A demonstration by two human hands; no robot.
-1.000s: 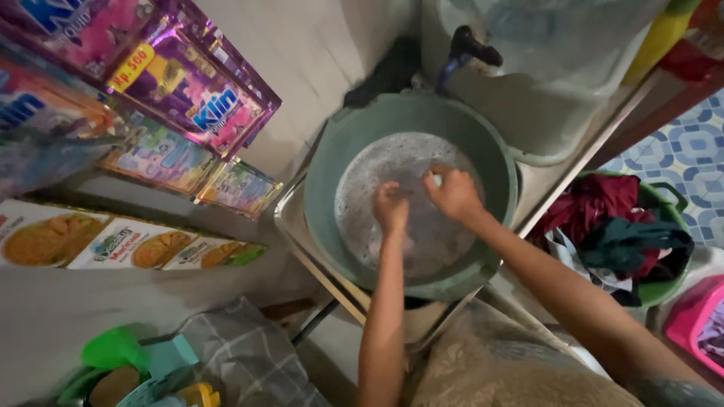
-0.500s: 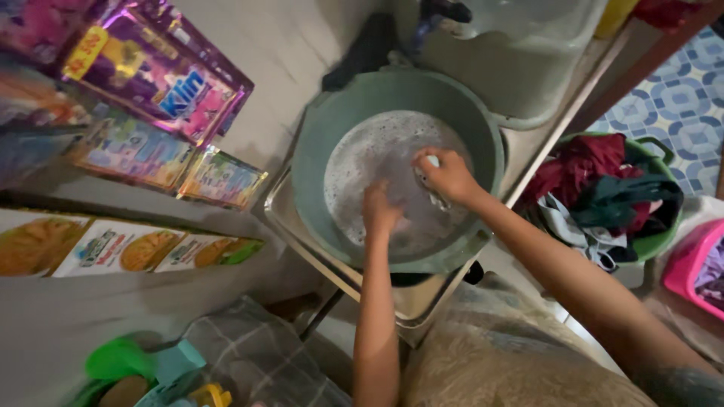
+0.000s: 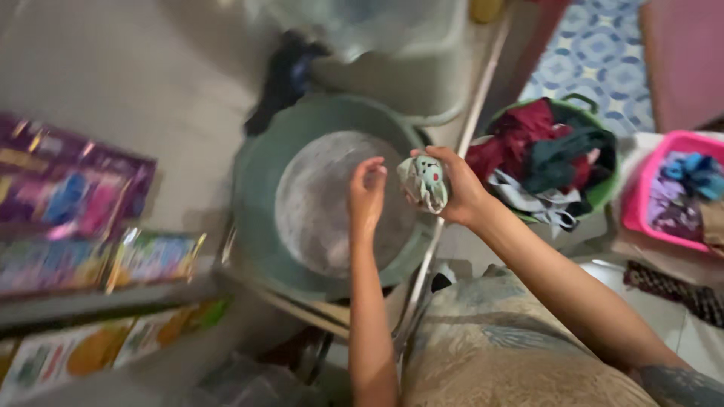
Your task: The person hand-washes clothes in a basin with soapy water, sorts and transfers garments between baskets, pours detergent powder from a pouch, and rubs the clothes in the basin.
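Observation:
A large green basin [image 3: 253, 196] of grey sudsy water stands on a metal stand in front of me. My right hand [image 3: 456, 188] is lifted over the basin's right rim and grips a small wet, wadded pale green cloth [image 3: 424, 181] with red spots. My left hand [image 3: 367, 197] hovers above the water just left of the cloth, fingers loosely curled, holding nothing.
A green basket [image 3: 603, 192] heaped with red and dark clothes sits to the right, a pink tub [image 3: 641, 188] of clothes beyond it. A pale plastic container [image 3: 407, 75] stands behind the basin. Colourful sachet packets [image 3: 83, 196] hang on the left wall.
Both hands have come up out of the sudsy water. The right hand has lifted the small cloth toward the basin's right rim. My view has swung right.

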